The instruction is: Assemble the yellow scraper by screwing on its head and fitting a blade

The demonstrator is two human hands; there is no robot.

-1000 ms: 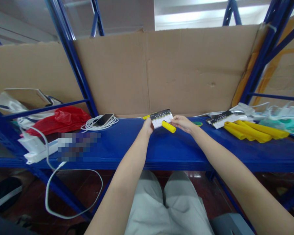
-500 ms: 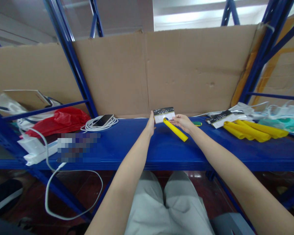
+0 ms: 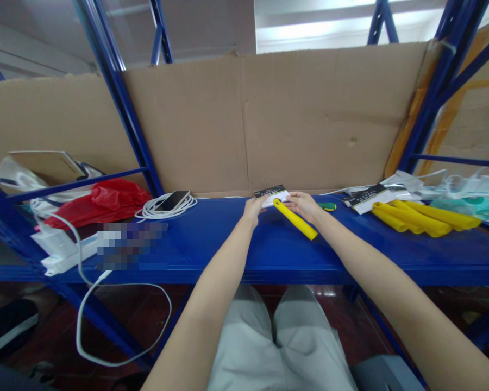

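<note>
Over the blue shelf, a small black-and-white printed card (image 3: pixel 272 194) is held between my two hands. My left hand (image 3: pixel 254 209) is closed on the card's left edge. At its right edge, my right hand (image 3: pixel 304 205) is closed, with fingertips on the card beside the upper end of a yellow tube-like piece (image 3: pixel 296 219). That piece lies across the card's lower part and slants down to the right; how it is joined to the card is too small to tell. A green-and-yellow tool handle (image 3: pixel 327 206) lies just beyond my right wrist.
Several yellow tube-like pieces (image 3: pixel 421 217) lie at the right, near more printed cards (image 3: pixel 367 199). To the left are a phone (image 3: pixel 172 201) on a coiled white cable (image 3: pixel 145 209), a red plastic bag (image 3: pixel 101 202) and a white power strip (image 3: pixel 71 256). Cardboard (image 3: pixel 309 119) stands behind.
The card has tipped back and lies flatter than before. My left hand has turned over its edge, and the yellow piece has shifted slightly down and right.
</note>
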